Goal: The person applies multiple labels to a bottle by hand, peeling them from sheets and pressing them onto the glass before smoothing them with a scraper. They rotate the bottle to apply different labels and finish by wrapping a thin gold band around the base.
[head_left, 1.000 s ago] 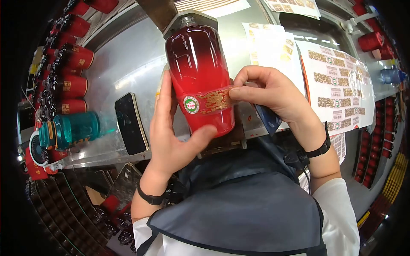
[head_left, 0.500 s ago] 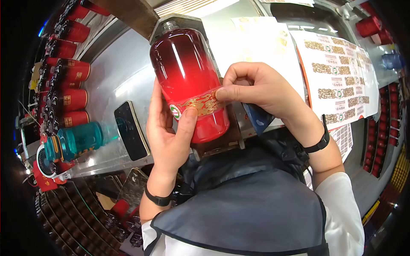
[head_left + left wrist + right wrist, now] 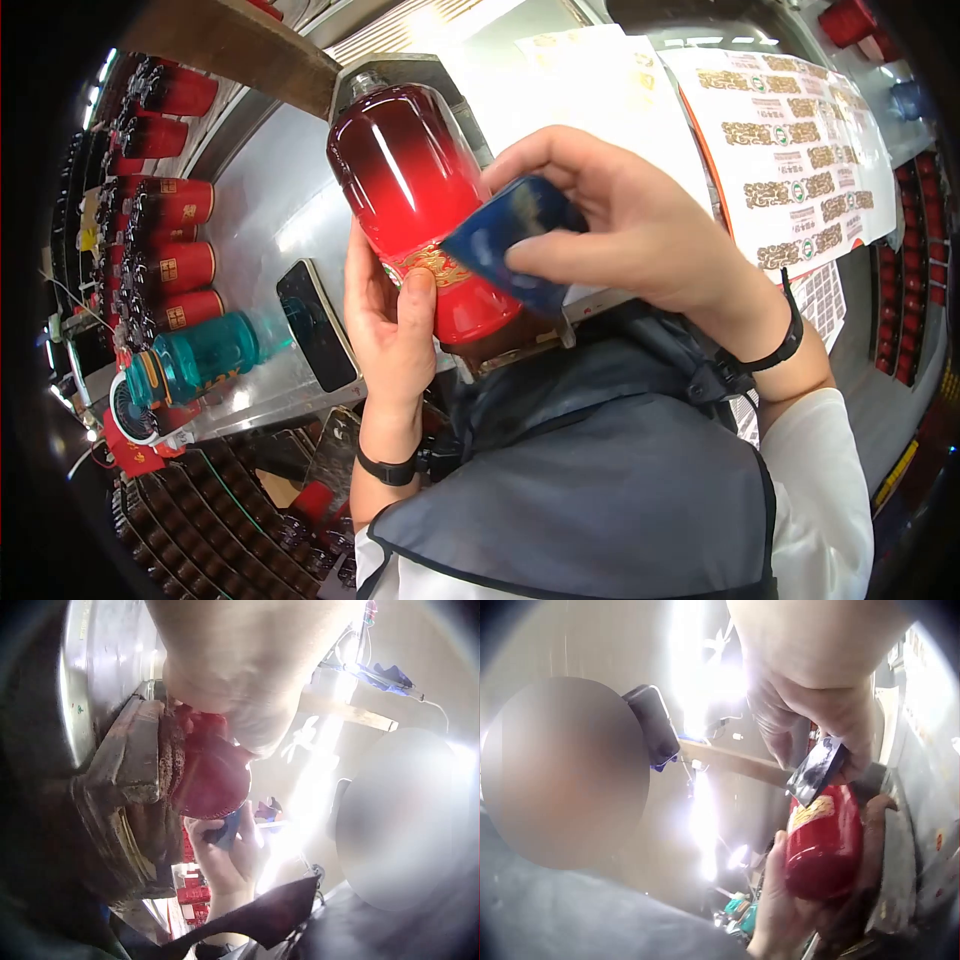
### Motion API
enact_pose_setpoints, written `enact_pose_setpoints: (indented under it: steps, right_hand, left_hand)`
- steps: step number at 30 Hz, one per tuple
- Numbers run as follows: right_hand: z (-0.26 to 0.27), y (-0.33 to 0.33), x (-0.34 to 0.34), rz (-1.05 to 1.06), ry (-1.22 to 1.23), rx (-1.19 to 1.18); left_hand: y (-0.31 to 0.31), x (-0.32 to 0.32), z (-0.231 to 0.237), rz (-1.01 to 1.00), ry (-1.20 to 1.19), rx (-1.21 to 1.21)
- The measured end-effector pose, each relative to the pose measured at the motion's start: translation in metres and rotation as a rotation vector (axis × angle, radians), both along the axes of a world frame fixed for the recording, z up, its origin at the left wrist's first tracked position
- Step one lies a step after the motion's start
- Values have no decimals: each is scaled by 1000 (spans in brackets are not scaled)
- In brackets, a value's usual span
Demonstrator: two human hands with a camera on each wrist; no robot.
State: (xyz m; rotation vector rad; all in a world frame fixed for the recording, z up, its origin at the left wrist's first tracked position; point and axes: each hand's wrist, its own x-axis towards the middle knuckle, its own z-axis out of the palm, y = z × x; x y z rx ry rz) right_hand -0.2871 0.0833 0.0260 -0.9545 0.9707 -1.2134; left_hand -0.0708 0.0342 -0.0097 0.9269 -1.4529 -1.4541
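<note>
A red bottle [image 3: 400,170], dark towards its neck, lies tilted on a dark stand [image 3: 510,358]. My left hand [image 3: 390,335] holds its lower left side, the thumb on a gold patterned label [image 3: 436,262] wrapped around the body. In my right hand [image 3: 640,225] a flat dark blue piece [image 3: 500,240] is pinched, its edge against the label. The right wrist view shows this blue piece [image 3: 817,771] touching the bottle [image 3: 825,847] beside the label [image 3: 812,812]. From the left wrist, the bottle's base [image 3: 214,780] is seen, with the right hand [image 3: 229,862] beyond it.
Label sheets [image 3: 780,150] lie on the right of the metal table [image 3: 250,190]. A phone [image 3: 316,325] and a teal bottle [image 3: 205,360] are at the left, near rows of red containers [image 3: 180,265]. A brown beam [image 3: 240,50] stands beyond the bottle.
The right hand has left the label's end and swung the blue piece up onto the label. The left thumb has moved onto the label. In the head view, the bottle has shifted left.
</note>
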Motion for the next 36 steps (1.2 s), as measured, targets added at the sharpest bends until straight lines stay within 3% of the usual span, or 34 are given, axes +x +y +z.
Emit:
enact_pose_setpoints:
  steps: [2, 4, 5, 6, 9, 10, 12, 14, 16, 18, 20, 21, 22, 24, 25, 26, 28, 32, 34, 36]
  right_hand:
    - [-2, -3, -1, -32, 90, 7]
    - [-23, -12, -24, -73, 115, 158]
    - [-36, -15, -36, -182, 343, 125]
    - [-31, -12, -41, -216, 253, 168]
    - [-10, -1, -4, -201, 73, -108]
    - [-4, -1, -2, -141, 216, -40]
    - [-26, -15, -23, -194, 257, 123]
    - [-31, -12, -30, -252, 353, 91]
    - [-10, -1, -7, -136, 152, -164]
    - [-16, -5, -14, -118, 265, -144]
    - [-40, -19, -41, -258, 434, -9]
    - [-23, -17, -38, -237, 423, -117]
    - [-5, -10, -27, -131, 274, -57]
    - [-1, -4, -11, -46, 505, -325]
    - [-20, -12, -13, -80, 366, -224]
    - [-26, -21, -29, -120, 391, -7]
    - [-28, -30, -44, -355, 679, -287]
    - [-16, -18, -14, -131, 479, -422]
    - [-19, -37, -42, -287, 765, -276]
    - [-1, -27, -36, -291, 703, -198]
  left_hand:
    - [0, 1, -2, 15, 20, 23]
    - [0, 3, -4, 29, -8, 18]
    - [0, 3, -5, 52, -32, 11]
    - [-1, 5, -5, 51, -31, 12]
    - [-3, 11, -7, -32, -27, 56]
    - [-5, 13, -9, -44, -6, 63]
    - [-7, 16, -12, -56, 21, 68]
    - [-7, 18, -14, -64, 46, 96]
    - [-11, 21, -16, -103, 44, 104]
    - [-15, 23, -14, -145, 49, 102]
    - [-17, 25, -14, -176, 30, 114]
    - [-16, 24, -16, -170, 28, 113]
    - [-15, 23, -18, -146, 36, 104]
    - [-17, 23, -18, -128, 48, 87]
    - [-17, 24, -17, -143, 24, 80]
    - [-18, 25, -17, -155, 4, 73]
    - [-17, 28, -17, -163, 4, 91]
    - [-22, 30, -19, -228, 19, 153]
    - [-22, 29, -20, -225, 25, 146]
    - [-21, 27, -18, -255, 41, 157]
